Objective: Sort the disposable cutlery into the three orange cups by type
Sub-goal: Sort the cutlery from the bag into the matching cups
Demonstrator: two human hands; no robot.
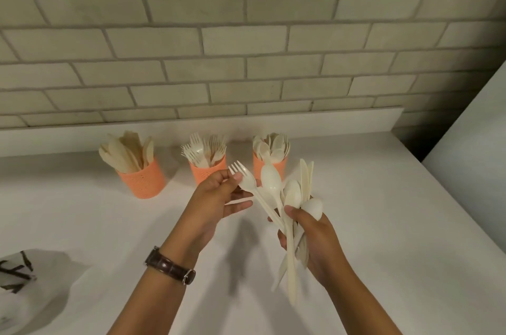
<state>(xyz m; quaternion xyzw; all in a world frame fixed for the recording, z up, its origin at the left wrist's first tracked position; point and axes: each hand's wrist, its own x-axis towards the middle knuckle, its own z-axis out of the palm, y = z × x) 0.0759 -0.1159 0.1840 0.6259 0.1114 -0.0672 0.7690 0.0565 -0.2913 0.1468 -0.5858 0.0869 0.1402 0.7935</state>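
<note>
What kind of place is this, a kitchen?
Probably a kitchen or snack bar: a white counter against a tiled wall, with an orange knife cup, fork cup and spoon cup. The left hand pinches a fork; the right hand grips a mixed bundle.

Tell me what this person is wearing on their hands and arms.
The left hand and right hand are ungloved, with no rings showing, and no sleeves reach the visible forearms. On the left wrist sits a wristwatch with a dark brown, textured strap and a silver buckle.
</note>
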